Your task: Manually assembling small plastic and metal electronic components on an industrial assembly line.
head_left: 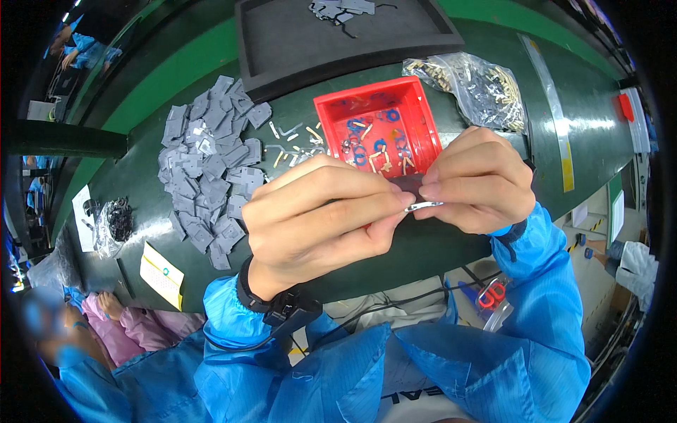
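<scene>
In front of the red bin, my left hand [328,215] and my right hand [483,180] meet, fingertips pinching one small part from both sides. It is a flat dark grey plastic piece [407,185], with a shiny silver strip [425,205] at its near edge. My fingers cover most of it, so its full shape is hidden. Just beyond stands the red bin [430,130], holding small blue rings and thin brass-coloured pieces. Left of the bin, small metal strips [290,151] lie loose on the green table. A large heap of grey plastic pieces [204,162] spreads farther left.
A black tray [345,67] with several grey parts stands at the back. A clear bag of brass-coloured pieces [486,88] lies right of the bin. At left are a bag of black parts [115,224] and a yellow-edged paper [162,273]. Another person's hand [109,304] rests at the table's left edge.
</scene>
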Tool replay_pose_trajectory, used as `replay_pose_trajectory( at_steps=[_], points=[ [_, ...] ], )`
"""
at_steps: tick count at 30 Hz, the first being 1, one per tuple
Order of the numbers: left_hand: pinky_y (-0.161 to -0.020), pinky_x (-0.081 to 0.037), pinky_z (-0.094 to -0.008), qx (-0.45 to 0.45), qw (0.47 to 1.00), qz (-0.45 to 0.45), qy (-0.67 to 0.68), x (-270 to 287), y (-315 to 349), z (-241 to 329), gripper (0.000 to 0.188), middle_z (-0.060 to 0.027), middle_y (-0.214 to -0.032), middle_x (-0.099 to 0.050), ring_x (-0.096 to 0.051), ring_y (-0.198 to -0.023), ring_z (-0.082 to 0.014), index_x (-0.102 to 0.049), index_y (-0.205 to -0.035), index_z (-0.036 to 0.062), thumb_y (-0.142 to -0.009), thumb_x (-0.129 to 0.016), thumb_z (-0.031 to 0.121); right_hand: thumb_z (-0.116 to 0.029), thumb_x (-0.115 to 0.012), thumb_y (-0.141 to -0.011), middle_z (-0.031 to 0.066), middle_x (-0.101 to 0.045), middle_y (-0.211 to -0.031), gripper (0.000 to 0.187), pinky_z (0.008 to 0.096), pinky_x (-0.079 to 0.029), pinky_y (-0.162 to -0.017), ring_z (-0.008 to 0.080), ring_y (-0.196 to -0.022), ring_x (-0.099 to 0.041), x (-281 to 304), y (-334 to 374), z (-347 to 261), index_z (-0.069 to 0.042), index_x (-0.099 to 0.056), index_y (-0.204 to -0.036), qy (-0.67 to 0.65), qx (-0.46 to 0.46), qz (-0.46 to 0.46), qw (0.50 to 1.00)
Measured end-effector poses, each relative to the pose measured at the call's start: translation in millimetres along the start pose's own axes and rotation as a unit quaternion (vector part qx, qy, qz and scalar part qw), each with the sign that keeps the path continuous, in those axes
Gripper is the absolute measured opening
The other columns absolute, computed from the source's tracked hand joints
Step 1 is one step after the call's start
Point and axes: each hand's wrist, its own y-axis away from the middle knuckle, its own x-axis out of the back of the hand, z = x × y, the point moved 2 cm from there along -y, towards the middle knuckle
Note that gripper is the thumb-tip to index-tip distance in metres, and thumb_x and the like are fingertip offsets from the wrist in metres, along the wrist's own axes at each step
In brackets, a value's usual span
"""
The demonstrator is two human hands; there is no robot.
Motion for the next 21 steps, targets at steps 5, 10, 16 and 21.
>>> replay_pose_trajectory(
  at_steps=[5,10,16,21],
  points=[
    [-0.061,-0.053,-0.0279,-0.007,1.0,0.0,-0.002,-2.0,-0.1,-1.6,0.024,-0.0103,-0.083,-0.072,-0.067,-0.069,-0.0201,-0.075,-0.086,0.0006,-0.063,-0.079,-0.005,-0.002,-0.086,-0.066,0.0086,-0.069,-0.086,0.03,0.0303,-0.053,-0.06,0.0217,-0.071,-0.066,6.9,2.6,0.1,-0.003,-0.073,-0.093,-0.044,-0.049,0.0,0.998],
    [-0.06,-0.052,-0.0278,-0.005,1.0,-0.006,-0.006,-1.5,-0.5,-0.8,0.024,-0.0096,-0.082,-0.072,-0.067,-0.067,-0.0197,-0.075,-0.087,0.0015,-0.063,-0.079,-0.004,0.0,-0.085,-0.067,0.0092,-0.068,-0.085,0.027,0.0307,-0.053,-0.06,0.0221,-0.07,-0.066,6.2,1.9,0.1,-0.002,-0.072,-0.092,-0.051,-0.053,0.003,0.997],
    [-0.057,-0.05,-0.0274,0.002,1.0,-0.007,-0.005,-2.1,0.3,-0.5,0.023,-0.0084,-0.08,-0.071,-0.065,-0.065,-0.0188,-0.076,-0.086,0.0022,-0.063,-0.08,-0.003,-0.001,-0.085,-0.065,0.0087,-0.066,-0.084,0.029,0.0307,-0.052,-0.055,0.0221,-0.065,-0.065,2.1,5.9,4.0,-0.002,-0.071,-0.09,-0.036,0.011,0.008,0.999],
    [-0.055,-0.048,-0.0268,0.003,1.0,-0.009,-0.008,-2.6,1.8,-0.9,0.022,-0.008,-0.079,-0.071,-0.064,-0.064,-0.0181,-0.076,-0.085,0.002,-0.064,-0.08,-0.003,-0.001,-0.085,-0.064,0.0083,-0.065,-0.084,0.031,0.0306,-0.051,-0.052,0.022,-0.064,-0.064,3.2,5.9,2.2,-0.002,-0.07,-0.091,0.001,0.037,0.0,0.999]
  ],
)
